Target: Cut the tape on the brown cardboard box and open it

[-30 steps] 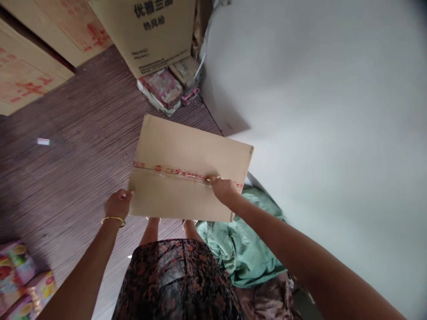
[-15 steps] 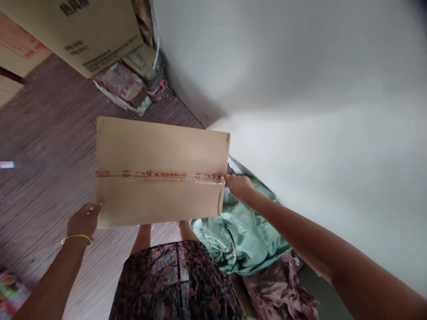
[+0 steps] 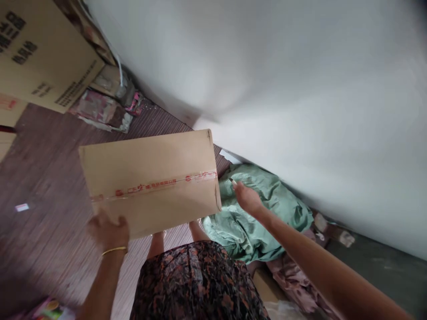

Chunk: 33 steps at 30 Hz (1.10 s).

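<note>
A closed cardboard box (image 3: 150,162) is in front of me, tilted, with clear tape printed in red (image 3: 156,183) along its top seam. My left hand (image 3: 108,229) is over the box's near left corner, blurred, with thumb and fingers apart; whether it touches the cardboard I cannot tell. My right hand (image 3: 247,198) is closed around a small knife (image 3: 232,181) whose short dark tip points up and left. That hand is apart from the box, just off its right end and above a green cloth bundle (image 3: 247,235).
A white wall (image 3: 300,111) runs along the right. Large cartons (image 3: 43,66) and a worn package (image 3: 100,109) stand at the upper left on the striped brown floor (image 3: 43,178). Brownish-pink cloth (image 3: 296,280) lies at the lower right.
My right hand with the knife has come away from the tape at the box's right end. My left hand has moved from the left edge onto the near corner. The box has turned slightly.
</note>
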Available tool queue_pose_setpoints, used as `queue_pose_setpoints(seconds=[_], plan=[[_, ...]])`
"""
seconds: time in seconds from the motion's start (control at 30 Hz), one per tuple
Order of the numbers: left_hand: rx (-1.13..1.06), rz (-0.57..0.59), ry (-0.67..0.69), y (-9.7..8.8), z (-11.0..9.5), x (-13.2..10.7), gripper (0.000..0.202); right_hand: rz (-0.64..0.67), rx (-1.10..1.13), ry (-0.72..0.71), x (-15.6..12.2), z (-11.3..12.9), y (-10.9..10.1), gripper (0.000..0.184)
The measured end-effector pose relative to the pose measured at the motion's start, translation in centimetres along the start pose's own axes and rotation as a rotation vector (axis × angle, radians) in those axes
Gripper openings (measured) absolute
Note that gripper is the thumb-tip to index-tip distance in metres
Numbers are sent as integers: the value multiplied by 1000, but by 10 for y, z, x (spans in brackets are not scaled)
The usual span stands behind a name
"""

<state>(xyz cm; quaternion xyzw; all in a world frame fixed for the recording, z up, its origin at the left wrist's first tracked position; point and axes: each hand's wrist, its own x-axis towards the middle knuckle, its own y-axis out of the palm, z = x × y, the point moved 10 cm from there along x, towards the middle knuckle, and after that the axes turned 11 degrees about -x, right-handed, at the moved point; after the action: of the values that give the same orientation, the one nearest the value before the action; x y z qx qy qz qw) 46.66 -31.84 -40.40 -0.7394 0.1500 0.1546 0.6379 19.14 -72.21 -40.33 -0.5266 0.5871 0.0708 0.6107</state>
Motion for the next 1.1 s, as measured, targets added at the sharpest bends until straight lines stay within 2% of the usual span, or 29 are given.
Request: queue_pose_setpoints(seconds=[0.03, 0.1, 0.17, 0.23, 0.3, 0.37, 0.43, 0.53, 0.63, 0.77, 0.87, 1.0, 1.1], plan=[[10, 49, 173, 6, -50, -7, 66, -20, 72, 4, 0, 9, 0, 37], [31, 260, 566, 36, -159, -31, 56, -43, 184, 15, 4, 24, 0, 37], [55, 383, 849, 66, -252, -55, 53, -42, 268, 34, 10, 30, 3, 37], [102, 470, 1098, 96, -325, -73, 54, -43, 352, 56, 15, 28, 6, 37], [214, 542, 1252, 126, -370, -80, 55, -30, 422, 73, 19, 24, 10, 38], [350, 589, 1325, 146, -391, -76, 52, -20, 475, 82, 23, 20, 14, 40], [441, 598, 1397, 152, -397, -73, 50, -18, 517, 77, 28, 17, 16, 42], [470, 581, 1521, 143, -395, -76, 47, -16, 569, 52, 37, 19, 19, 42], [525, 562, 1578, 136, -393, -81, 40, -15, 581, 36, 45, 21, 21, 40], [652, 462, 1654, 134, -402, -94, 30, -10, 566, 39, 52, 22, 22, 42], [661, 421, 1660, 131, -418, -103, 33, -17, 552, 17, 55, 25, 20, 42], [811, 551, 1534, 146, -430, -105, 20, -16, 541, -3, 61, 27, 17, 43], [830, 608, 1484, 151, -434, -104, 22, -28, 536, -38, 66, 31, 10, 45]])
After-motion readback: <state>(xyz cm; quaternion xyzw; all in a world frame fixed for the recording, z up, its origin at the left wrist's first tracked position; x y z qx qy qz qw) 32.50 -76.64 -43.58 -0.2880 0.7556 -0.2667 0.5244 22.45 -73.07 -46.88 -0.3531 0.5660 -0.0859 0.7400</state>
